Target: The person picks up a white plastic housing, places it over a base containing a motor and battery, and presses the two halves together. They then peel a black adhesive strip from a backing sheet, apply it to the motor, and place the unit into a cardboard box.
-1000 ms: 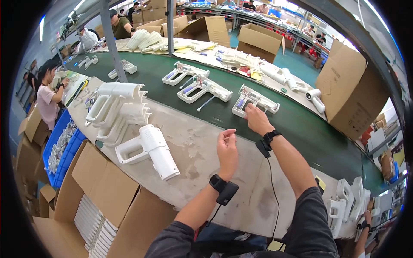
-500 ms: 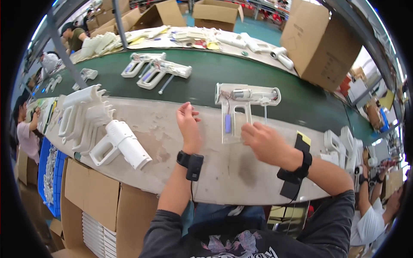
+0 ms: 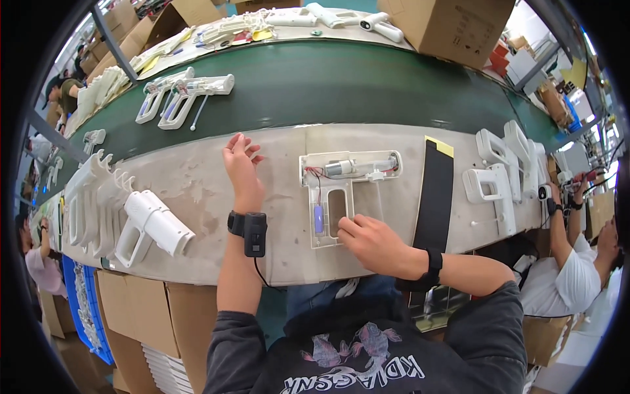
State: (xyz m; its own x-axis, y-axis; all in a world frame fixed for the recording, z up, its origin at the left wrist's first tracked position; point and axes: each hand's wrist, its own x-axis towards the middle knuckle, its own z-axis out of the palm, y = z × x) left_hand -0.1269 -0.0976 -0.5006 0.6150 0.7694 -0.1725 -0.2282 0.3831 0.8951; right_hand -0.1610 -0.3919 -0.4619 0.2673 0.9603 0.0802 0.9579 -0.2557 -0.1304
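An opened white gun-shaped housing half (image 3: 348,244) lies on the table in front of me, showing a silver motor (image 3: 340,169), red and dark wires and a purple battery cell (image 3: 319,219) in the handle. My right hand (image 3: 371,241) has its fingers closed on the lower right edge of that handle; the fingertips are partly hidden. A thin clear-white rod (image 3: 380,198) hangs down from the barrel. To the left, my left hand (image 3: 241,164) is raised over the table, empty, with its fingers loosely apart.
White housing shells (image 3: 154,223) stand stacked at left. Two open assemblies (image 3: 193,98) lie on the green conveyor (image 3: 295,79). At right are a black strip (image 3: 434,190) and several white gun-shaped units (image 3: 493,190). Cardboard boxes (image 3: 141,305) sit below left; a co-worker (image 3: 571,262) works at right.
My right hand has drawn the housing half off the conveyor's edge, nearer to me on the table. My left hand stays raised and empty. The whole view has shifted.
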